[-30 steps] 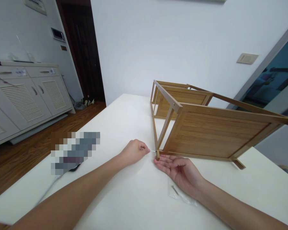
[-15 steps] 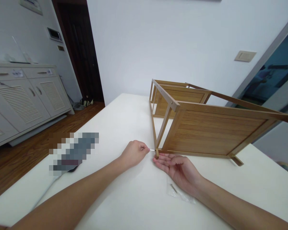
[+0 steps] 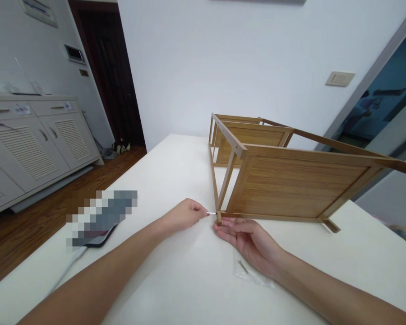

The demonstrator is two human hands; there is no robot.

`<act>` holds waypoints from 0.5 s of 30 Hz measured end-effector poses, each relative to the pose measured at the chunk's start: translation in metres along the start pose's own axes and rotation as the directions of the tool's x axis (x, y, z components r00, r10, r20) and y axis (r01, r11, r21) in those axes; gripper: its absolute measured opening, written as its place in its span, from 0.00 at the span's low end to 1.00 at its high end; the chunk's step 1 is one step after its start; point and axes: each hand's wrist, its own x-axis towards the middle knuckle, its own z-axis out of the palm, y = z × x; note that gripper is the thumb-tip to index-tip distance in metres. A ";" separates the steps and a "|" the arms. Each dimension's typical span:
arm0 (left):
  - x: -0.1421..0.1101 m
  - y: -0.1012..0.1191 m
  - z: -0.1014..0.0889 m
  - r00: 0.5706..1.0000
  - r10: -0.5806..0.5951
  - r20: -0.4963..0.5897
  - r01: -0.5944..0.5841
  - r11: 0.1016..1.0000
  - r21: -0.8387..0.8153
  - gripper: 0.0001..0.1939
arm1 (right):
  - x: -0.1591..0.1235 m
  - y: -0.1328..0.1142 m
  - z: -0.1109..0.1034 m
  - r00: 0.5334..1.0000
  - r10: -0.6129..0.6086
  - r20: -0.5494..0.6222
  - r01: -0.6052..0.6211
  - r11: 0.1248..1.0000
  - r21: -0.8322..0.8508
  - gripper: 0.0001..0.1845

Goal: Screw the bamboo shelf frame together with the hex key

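Note:
A wooden shelf rack [image 3: 297, 185] lies on its side on the white table [image 3: 176, 289], its panels upright. My left hand [image 3: 186, 213] is closed in a pinch on a thin metal rod [image 3: 211, 213]. The rod's far tip meets the rack's near lower corner leg [image 3: 219, 218]; whether it is a screw or a tool I cannot make out. Palm up, my right hand [image 3: 250, 239] holds that same leg end with its fingertips, steadying it from the right. Under the right wrist lies a clear plastic bag [image 3: 257, 280] with a screw [image 3: 242, 267] in it.
A blurred-out dark device [image 3: 103, 237] with a white cable [image 3: 66, 273] lies on the left of the table. The white wall [image 3: 223, 67] stands behind the rack. A louvered cabinet [image 3: 37, 144] and a dark door [image 3: 111, 72] are to the left.
The view has shifted slightly, so the rack and hands appear a little further left. Both hands keep their places at the leg; slightly more of the left fingers' grip shows.

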 end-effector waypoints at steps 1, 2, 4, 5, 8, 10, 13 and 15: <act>-0.001 0.002 -0.004 0.999 -0.035 0.040 0.037 0.997 -0.060 0.17 | 0.000 0.000 0.000 1.000 -0.001 0.001 0.001 1.000 0.006 0.09; -0.002 0.003 -0.008 0.995 -0.063 0.075 0.072 0.990 -0.124 0.18 | 0.000 0.000 -0.001 1.000 0.001 0.003 -0.001 1.000 0.011 0.09; -0.003 0.003 -0.014 0.987 -0.090 0.132 0.120 0.964 -0.239 0.20 | 0.000 0.000 -0.001 1.000 0.005 0.006 -0.005 1.000 0.019 0.10; -0.003 0.002 -0.017 0.983 -0.096 0.153 0.137 0.950 -0.280 0.21 | 0.000 0.000 -0.001 1.000 0.005 0.007 -0.005 1.000 0.022 0.10; -0.001 -0.002 -0.019 0.974 -0.127 0.190 0.187 0.921 -0.342 0.15 | -0.001 -0.001 -0.001 1.000 0.002 0.002 -0.002 1.000 0.026 0.10; 0.001 -0.004 -0.018 0.970 -0.157 0.184 0.215 0.907 -0.362 0.12 | -0.001 -0.001 0.000 1.000 0.003 -0.003 -0.003 1.000 0.024 0.09; 0.002 -0.006 -0.015 0.970 -0.197 0.142 0.237 0.895 -0.379 0.10 | 0.000 0.000 0.000 1.000 0.005 -0.001 -0.005 1.000 0.023 0.10; 0.003 -0.005 -0.012 0.971 -0.210 0.118 0.240 0.889 -0.390 0.09 | 0.000 0.000 0.000 1.000 0.002 0.005 -0.002 1.000 0.026 0.10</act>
